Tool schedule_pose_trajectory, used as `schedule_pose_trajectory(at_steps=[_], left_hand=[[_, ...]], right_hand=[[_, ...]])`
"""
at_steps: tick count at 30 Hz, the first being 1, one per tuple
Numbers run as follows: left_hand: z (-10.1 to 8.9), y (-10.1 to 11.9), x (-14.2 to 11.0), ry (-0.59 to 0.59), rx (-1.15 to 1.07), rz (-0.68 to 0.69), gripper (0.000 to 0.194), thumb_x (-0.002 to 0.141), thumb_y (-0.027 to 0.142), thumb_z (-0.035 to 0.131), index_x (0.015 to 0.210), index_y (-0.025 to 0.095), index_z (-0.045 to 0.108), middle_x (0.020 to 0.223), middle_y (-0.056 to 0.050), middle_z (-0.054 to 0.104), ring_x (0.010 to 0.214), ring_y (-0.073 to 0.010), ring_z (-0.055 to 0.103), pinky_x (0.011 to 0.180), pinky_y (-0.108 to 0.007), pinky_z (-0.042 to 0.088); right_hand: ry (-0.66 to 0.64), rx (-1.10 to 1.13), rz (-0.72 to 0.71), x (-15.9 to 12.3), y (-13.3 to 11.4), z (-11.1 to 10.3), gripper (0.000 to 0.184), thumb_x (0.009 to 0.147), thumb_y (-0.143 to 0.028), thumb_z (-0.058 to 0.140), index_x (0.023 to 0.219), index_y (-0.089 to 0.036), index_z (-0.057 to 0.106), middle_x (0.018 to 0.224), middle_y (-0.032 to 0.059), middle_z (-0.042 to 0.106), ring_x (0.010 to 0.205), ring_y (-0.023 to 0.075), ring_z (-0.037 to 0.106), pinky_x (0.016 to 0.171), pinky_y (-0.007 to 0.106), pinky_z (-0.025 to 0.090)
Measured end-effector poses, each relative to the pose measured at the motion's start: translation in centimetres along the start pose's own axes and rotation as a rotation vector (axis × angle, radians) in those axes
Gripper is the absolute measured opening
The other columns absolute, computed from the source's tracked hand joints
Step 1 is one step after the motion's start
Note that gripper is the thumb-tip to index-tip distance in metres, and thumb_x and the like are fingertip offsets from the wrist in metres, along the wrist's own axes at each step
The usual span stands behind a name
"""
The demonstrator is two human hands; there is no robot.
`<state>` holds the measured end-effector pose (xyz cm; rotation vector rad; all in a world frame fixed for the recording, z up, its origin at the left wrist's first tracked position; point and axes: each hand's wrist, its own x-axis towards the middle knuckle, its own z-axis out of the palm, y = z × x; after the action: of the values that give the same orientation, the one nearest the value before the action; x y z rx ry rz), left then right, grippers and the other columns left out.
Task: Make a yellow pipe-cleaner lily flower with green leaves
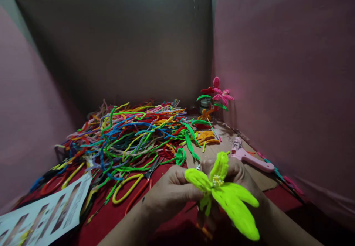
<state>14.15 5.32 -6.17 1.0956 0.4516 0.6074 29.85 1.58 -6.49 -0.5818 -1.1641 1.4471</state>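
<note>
A neon yellow-green pipe-cleaner flower [231, 198], with small pale stamens at its centre, is held up close in front of me. My left hand [173, 188] pinches one of its left petals between thumb and fingers. Behind the flower is my right hand [245, 177], closed around its back; the petals hide most of those fingers. Left of my hands, scissors [130, 188] with yellow and red handles lie on the red cloth [104, 216]. Just beyond my left hand is a curled green pipe-cleaner piece [181, 157].
A large heap of coloured pipe cleaners [133, 131] fills the back left. A pink glue gun [253, 160] rests on cardboard [266, 179] at the right. Finished-looking pink flowers [222, 96] stand in the far corner. A printed sheet [50, 212] lies front left. Walls close in both sides.
</note>
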Motion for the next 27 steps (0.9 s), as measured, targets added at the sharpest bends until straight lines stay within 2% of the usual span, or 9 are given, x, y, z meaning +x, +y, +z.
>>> schedule_pose_trajectory(at_steps=[2, 4, 9, 13, 17, 20, 23, 27], left_hand=[[0.0, -0.2, -0.1, -0.079, -0.02, -0.046, 0.021, 0.066, 0.03, 0.072, 0.066, 0.009, 0.072, 0.062, -0.008, 0.068, 0.051, -0.0138, 0.06, 0.053, -0.023, 0.047], [0.0, -0.3, -0.1, -0.12, -0.044, -0.068, 0.022, 0.066, 0.03, 0.071, 0.069, 0.008, 0.072, 0.06, -0.009, 0.067, 0.047, -0.0146, 0.06, 0.047, -0.024, 0.047], [0.4, -0.3, 0.1, -0.099, -0.06, -0.027, 0.024, 0.066, 0.03, 0.072, 0.07, 0.006, 0.071, 0.053, -0.007, 0.063, 0.041, -0.011, 0.056, 0.036, -0.018, 0.044], [0.9, -0.2, 0.1, -0.025, -0.043, 0.046, 0.021, 0.069, 0.028, 0.07, 0.066, 0.007, 0.069, 0.052, -0.005, 0.061, 0.04, -0.0092, 0.055, 0.037, -0.017, 0.045], [1.1, 0.0, 0.0, 0.047, 0.044, 0.127, 0.021, 0.072, 0.027, 0.066, 0.062, 0.008, 0.066, 0.049, -0.004, 0.058, 0.04, -0.0076, 0.052, 0.038, -0.016, 0.043], [1.4, 0.2, -0.3, 0.145, 0.159, 0.19, 0.019, 0.076, 0.024, 0.063, 0.063, 0.011, 0.065, 0.052, -0.002, 0.058, 0.043, -0.0074, 0.052, 0.04, -0.016, 0.043], [1.7, 0.3, -0.5, 0.213, 0.317, 0.281, 0.018, 0.077, 0.023, 0.061, 0.064, 0.013, 0.064, 0.056, -0.001, 0.057, 0.047, -0.0079, 0.053, 0.045, -0.017, 0.044], [2.0, 0.1, -0.6, 0.298, 0.616, 0.432, 0.017, 0.08, 0.022, 0.056, 0.067, 0.015, 0.065, 0.058, -0.001, 0.058, 0.051, -0.0091, 0.054, 0.05, -0.018, 0.045]], right_hand=[[0.0, 0.091, 0.08, 0.0, 0.0, 0.1, 0.019, 0.065, -0.032, 0.072, 0.061, -0.013, 0.069, 0.051, 0.0025, 0.058, 0.045, 0.0131, 0.054, 0.04, 0.023, 0.042], [-0.003, 0.161, 0.124, 0.1, 0.1, 0.1, 0.02, 0.064, -0.032, 0.072, 0.063, -0.013, 0.069, 0.052, 0.0031, 0.059, 0.046, 0.014, 0.056, 0.039, 0.022, 0.043], [0.0, 0.231, 0.134, 0.2, 0.6, -0.1, 0.022, 0.062, -0.034, 0.074, 0.062, -0.013, 0.069, 0.052, 0.0037, 0.06, 0.049, 0.015, 0.058, 0.042, 0.024, 0.046], [0.016, 0.194, 0.08, 0.5, 0.6, -0.2, 0.016, 0.064, -0.03, 0.073, 0.063, -0.015, 0.069, 0.049, 0.0015, 0.058, 0.04, 0.0118, 0.053, 0.043, 0.024, 0.046], [0.012, 0.183, 0.003, 0.5, 0.6, 0.4, 0.023, 0.07, -0.038, 0.068, 0.059, -0.017, 0.068, 0.048, 0.0015, 0.057, 0.042, 0.0129, 0.052, 0.047, 0.027, 0.047], [0.126, 0.1, -0.091, 0.0, 0.8, 1.1, 0.015, 0.068, -0.032, 0.071, 0.06, -0.019, 0.067, 0.053, 0.0005, 0.059, 0.049, 0.0128, 0.054, 0.055, 0.027, 0.048], [0.22, 0.041, -0.115, -0.8, 1.6, 1.5, 0.015, 0.072, -0.025, 0.068, 0.059, -0.019, 0.066, 0.057, 0.0009, 0.061, 0.056, 0.0129, 0.055, 0.059, 0.026, 0.047], [0.305, 0.112, -0.142, -1.4, 2.8, 1.8, 0.002, 0.07, -0.023, 0.07, 0.07, -0.021, 0.071, 0.065, 0.0015, 0.065, 0.06, 0.0137, 0.056, 0.06, 0.027, 0.047]])
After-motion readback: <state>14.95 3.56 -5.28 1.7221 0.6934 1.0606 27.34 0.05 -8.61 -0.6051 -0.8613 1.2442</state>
